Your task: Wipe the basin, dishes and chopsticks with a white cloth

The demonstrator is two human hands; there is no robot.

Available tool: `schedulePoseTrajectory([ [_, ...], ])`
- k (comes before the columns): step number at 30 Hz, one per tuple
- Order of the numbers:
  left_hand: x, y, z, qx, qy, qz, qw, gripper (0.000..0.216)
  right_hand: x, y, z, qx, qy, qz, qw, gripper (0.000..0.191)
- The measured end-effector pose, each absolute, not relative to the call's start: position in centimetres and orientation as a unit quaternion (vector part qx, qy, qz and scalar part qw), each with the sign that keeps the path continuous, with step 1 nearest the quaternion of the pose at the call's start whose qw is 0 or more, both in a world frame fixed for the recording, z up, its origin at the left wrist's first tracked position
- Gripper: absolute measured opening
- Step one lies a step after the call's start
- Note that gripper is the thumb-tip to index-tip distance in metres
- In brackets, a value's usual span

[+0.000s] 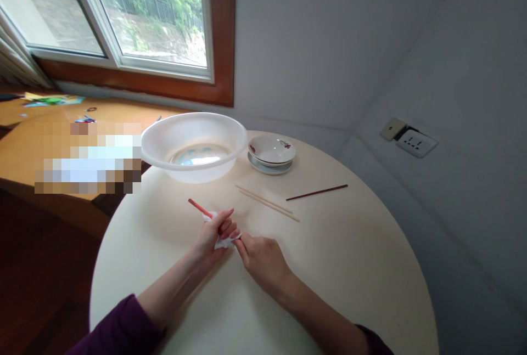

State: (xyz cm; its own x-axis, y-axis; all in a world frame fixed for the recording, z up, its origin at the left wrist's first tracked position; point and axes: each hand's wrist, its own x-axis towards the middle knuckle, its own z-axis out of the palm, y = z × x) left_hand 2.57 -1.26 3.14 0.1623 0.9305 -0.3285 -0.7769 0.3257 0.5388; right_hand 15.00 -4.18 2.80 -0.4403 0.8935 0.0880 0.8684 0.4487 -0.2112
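My left hand [214, 232] is closed around a crumpled white cloth [222, 243], which wraps the slim red chopstick [197, 207]; the stick's far end projects up and left from the fist, above the round cream table [337, 267]. My right hand [263, 261] is pinched shut on the cloth's near edge, touching the left fingers; whether it also grips the stick's hidden end, I cannot tell.

Status, as I judge it: one stick is in wiping; a pair of pale wooden chopsticks [267, 203] and one dark brown chopstick [317, 192] lie apart on the table beyond my hands, condition undetermined. Behind them stand a clear plastic basin [162, 149] and, just beside it, stacked white ceramic dishes [272, 153].
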Motion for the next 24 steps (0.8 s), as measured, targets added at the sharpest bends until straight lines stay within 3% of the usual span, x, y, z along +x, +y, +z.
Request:
schedulePoseTrajectory([
  [13,-2.2,1.5,3.7,0.084,0.347,0.645,0.676,0.047,15.8,-4.7,3.1,-0.523,-0.851,0.022,0.043,0.035],
  [24,-2.1,1.1,3.7,0.248,0.464,0.68,0.511,0.038,16.2,-5.3,3.1,-0.533,-0.845,0.023,0.034,0.035],
])
